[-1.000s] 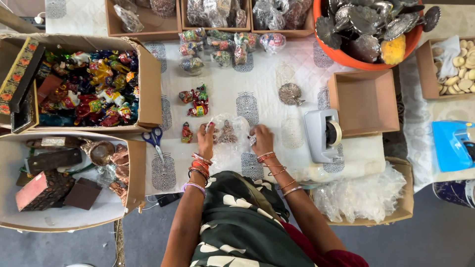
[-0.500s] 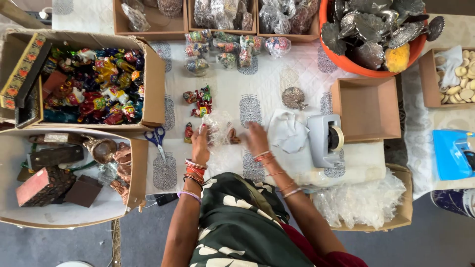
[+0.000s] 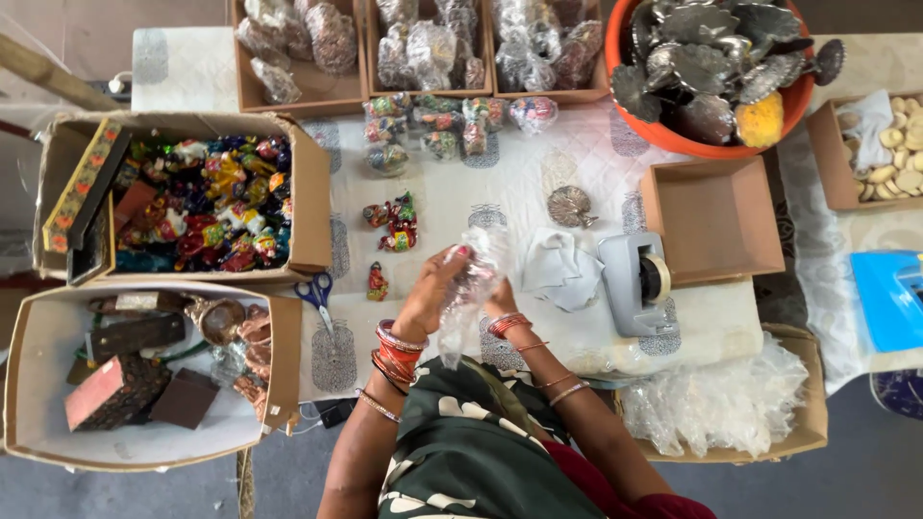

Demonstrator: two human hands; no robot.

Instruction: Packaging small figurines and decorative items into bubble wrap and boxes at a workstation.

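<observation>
Hands meet just above the near edge of the counter (image 3: 461, 207), which is covered with a white printed cloth. The left hand (image 3: 430, 293), with red and gold bangles at the wrist, has its fingers closed around a crinkled piece of clear bubble wrap (image 3: 468, 293); the right hand (image 3: 498, 300) is mostly hidden behind the wrap and touches it, but I cannot tell how its fingers are set. The wrap hangs between both hands, over the counter.

Just beside the hands lie a crumpled white cloth (image 3: 561, 269) and a grey tape dispenser (image 3: 636, 281). To the left lie blue-handled scissors (image 3: 317, 293) and a small painted figurine (image 3: 377, 283), with a cluster of red and green figurines (image 3: 394, 221) a little further on. A cardboard box of loose bubble wrap (image 3: 721, 399) sits at the near right.

Beyond stand an empty brown cardboard box (image 3: 711, 219) and a cardboard box of bright painted figurines (image 3: 207, 202). Farthest off, an orange tub of grey metal leaf-shaped pieces (image 3: 716, 67) stands beside boxes of wrapped items (image 3: 428, 43).
</observation>
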